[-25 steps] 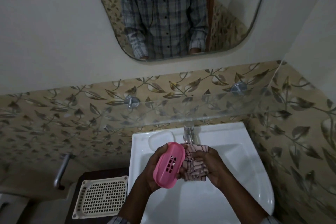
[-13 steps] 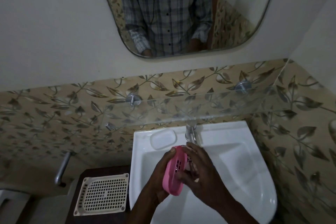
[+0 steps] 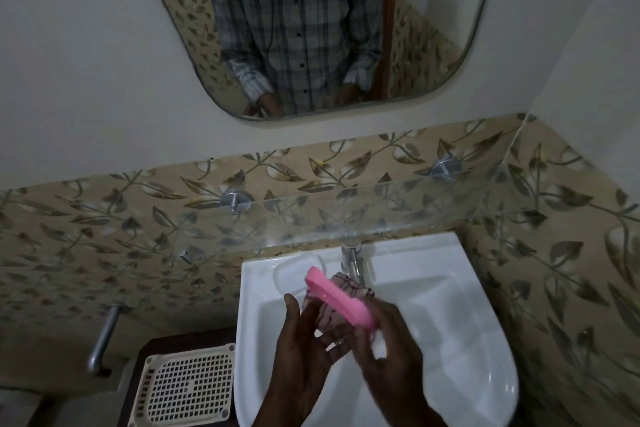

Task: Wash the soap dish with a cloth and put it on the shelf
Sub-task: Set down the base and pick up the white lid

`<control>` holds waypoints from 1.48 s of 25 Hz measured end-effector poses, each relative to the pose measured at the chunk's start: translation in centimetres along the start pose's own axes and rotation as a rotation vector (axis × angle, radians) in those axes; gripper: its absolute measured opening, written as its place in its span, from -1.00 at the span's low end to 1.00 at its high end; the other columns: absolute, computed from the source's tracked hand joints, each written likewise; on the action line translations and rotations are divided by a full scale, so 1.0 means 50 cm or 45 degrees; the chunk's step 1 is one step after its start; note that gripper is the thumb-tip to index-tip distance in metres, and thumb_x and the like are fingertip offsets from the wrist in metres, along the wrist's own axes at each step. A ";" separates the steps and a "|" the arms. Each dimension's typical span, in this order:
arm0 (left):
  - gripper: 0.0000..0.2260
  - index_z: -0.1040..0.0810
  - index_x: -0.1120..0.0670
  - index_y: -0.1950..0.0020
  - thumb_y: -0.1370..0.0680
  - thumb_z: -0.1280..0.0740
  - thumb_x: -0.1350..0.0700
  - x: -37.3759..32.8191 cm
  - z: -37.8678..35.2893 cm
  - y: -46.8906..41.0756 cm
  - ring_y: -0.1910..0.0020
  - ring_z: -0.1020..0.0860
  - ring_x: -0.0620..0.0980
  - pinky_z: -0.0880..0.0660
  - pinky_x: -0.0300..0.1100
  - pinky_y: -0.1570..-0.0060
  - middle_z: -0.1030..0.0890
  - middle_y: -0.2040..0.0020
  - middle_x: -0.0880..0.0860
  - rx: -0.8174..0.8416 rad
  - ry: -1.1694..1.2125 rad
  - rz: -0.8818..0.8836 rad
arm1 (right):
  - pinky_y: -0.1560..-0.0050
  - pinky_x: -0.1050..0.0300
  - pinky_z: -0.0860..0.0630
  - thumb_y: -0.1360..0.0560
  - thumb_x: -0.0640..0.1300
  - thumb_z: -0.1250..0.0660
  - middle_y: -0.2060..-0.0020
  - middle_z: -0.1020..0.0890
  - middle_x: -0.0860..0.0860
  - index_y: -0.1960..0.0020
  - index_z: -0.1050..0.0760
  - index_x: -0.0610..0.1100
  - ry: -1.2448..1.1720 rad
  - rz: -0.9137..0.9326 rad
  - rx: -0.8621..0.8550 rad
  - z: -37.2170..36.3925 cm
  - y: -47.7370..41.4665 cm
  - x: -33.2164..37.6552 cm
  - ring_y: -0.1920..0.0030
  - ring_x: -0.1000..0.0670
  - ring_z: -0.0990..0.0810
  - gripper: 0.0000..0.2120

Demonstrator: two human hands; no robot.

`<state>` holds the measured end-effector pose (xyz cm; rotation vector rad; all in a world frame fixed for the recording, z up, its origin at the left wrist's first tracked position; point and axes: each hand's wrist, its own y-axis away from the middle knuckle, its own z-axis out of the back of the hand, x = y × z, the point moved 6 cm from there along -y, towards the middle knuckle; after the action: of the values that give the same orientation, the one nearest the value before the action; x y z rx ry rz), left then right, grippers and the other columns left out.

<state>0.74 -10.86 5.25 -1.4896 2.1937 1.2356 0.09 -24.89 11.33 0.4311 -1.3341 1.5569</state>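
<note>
The pink soap dish (image 3: pixel 341 300) is tilted edge-on over the white sink (image 3: pixel 485 305), its right end pinched in my right hand (image 3: pixel 391 360). A pink cloth with dark stripes (image 3: pixel 346 288) bunches behind and under the dish. My left hand (image 3: pixel 304 357) cups the cloth from below, thumb up and fingers spread. The glass shelf (image 3: pixel 346 215) juts from the leaf-patterned tiles just above the sink and carries nothing.
A chrome tap (image 3: pixel 351 256) stands at the back of the sink, close behind the dish. A cream perforated tray (image 3: pixel 187 388) lies on a dark stand to the left. A metal handle (image 3: pixel 104 340) sticks out of the left wall. A mirror (image 3: pixel 311 28) hangs above.
The dish has turned from upright in my left hand to lying tilted edge-on, now held at its right end by my right hand. My left hand has opened out under the cloth.
</note>
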 end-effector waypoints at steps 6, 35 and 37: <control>-0.64 -0.41 0.17 0.32 -0.20 -0.55 0.04 -0.034 0.131 0.010 0.58 -0.24 -0.06 -0.15 -0.29 0.52 -0.36 0.45 0.12 -0.588 -0.373 -0.236 | -0.03 -0.04 -0.53 -0.63 -0.29 -0.11 0.01 -0.64 -0.27 -0.16 -0.57 -0.33 0.305 -0.707 -0.289 0.114 -0.157 -0.310 -0.02 -0.20 -0.61 -0.72; -0.71 -0.63 0.29 -0.12 -0.54 -0.15 0.38 0.009 0.054 -0.009 0.33 -0.63 0.00 -0.54 -0.23 0.36 -0.70 0.16 0.21 -0.211 -0.424 -0.165 | -0.01 -0.13 -0.66 -0.49 0.06 -0.43 0.12 -0.76 -0.03 -0.04 -0.65 -0.03 -0.527 -1.178 0.681 -0.086 0.066 -0.157 0.09 -0.09 -0.73 -0.79; -0.74 -0.64 0.28 -0.04 -0.50 -0.18 0.36 0.017 0.052 -0.009 0.41 -0.54 -0.02 -0.45 -0.23 0.41 -0.66 0.21 0.21 -0.189 -0.462 -0.113 | 0.08 0.02 -0.68 -0.49 -0.15 -0.43 0.14 -0.76 -0.01 -0.05 -0.64 -0.07 -0.493 -1.096 0.560 -0.072 0.047 -0.149 0.10 -0.06 -0.73 -0.86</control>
<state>0.04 -9.61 2.90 -1.2743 1.8177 1.5285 2.51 -24.78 3.08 1.4282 -0.8543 1.0279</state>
